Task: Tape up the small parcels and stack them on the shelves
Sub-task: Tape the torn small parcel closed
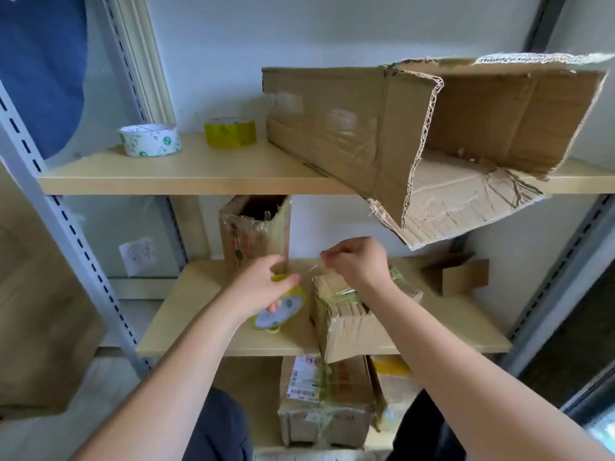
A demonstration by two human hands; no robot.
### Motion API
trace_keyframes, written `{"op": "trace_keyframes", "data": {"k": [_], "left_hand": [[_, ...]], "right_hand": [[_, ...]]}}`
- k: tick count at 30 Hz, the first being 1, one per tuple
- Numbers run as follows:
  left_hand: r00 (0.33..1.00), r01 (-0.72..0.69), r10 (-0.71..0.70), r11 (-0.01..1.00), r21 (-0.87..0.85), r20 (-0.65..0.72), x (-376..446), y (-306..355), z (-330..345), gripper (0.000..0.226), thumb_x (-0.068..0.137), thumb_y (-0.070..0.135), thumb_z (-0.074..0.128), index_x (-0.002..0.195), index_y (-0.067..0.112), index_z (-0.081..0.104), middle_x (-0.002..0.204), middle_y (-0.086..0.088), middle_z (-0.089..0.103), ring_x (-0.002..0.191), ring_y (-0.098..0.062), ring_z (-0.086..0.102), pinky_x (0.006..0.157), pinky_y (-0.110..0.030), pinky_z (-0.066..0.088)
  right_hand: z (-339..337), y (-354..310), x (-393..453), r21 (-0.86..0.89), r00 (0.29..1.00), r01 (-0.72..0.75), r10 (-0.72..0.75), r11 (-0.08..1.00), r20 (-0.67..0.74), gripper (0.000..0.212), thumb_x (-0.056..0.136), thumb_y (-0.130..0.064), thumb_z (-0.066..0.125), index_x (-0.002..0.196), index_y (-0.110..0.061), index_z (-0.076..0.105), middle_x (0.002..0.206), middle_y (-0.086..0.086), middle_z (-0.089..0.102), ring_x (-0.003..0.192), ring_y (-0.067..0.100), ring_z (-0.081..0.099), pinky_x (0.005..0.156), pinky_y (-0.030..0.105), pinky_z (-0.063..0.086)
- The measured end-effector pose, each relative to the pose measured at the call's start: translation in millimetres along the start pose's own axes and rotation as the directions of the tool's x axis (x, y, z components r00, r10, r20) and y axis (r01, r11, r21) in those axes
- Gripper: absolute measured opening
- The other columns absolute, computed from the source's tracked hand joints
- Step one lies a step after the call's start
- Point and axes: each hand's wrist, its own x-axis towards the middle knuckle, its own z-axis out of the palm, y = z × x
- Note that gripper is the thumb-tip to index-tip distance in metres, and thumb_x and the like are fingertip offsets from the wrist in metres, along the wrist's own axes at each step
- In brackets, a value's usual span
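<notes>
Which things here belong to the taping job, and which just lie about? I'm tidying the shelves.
In use: yellow tape roll in left hand; small parcel under right hand.
Lying about: white tape roll, spare yellow roll, big torn box.

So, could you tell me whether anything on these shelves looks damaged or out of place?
Yes: the large cardboard box on the top shelf lies on its side, its open end torn ragged and jutting past the shelf's front edge.

The held tape roll (279,304) was yellow with green logos. The upper shelf (186,174) was pale wood; its left-edge roll (149,140) was white, green-dotted.
</notes>
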Motion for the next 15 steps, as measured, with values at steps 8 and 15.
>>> {"op": "trace_keyframes", "data": {"k": [8,15], "left_hand": [[0.992,-0.035,0.068,0.956,0.291,-0.105,17,-19,22,0.055,0.089,0.052,0.065,0.058,0.016,0.037,0.053,-0.004,0.031,0.049,-0.018,0.036,0.054,-0.028,0.029],[0.983,0.048,0.046,0.870,0.490,-0.177,37,-31,47,0.068,0.080,0.064,0.066,0.051,0.018,0.025,0.050,0.003,0.023,0.049,-0.021,0.027,0.054,-0.030,0.020]], "right_hand": [[-94,69,41,-0.092,0.963,-0.152,0.126,0.984,-0.237,0.017,0.083,-0.018,0.072,0.068,-0.016,0.065,0.074,0.002,0.070,0.071,0.020,0.062,0.066,0.031,0.050],[-101,111,54,-0.053,0.935,-0.317,0.303,0.947,-0.183,0.017,0.075,-0.013,0.074,0.060,-0.006,0.071,0.052,0.003,0.060,0.048,0.019,0.050,0.053,0.032,0.043]]}}
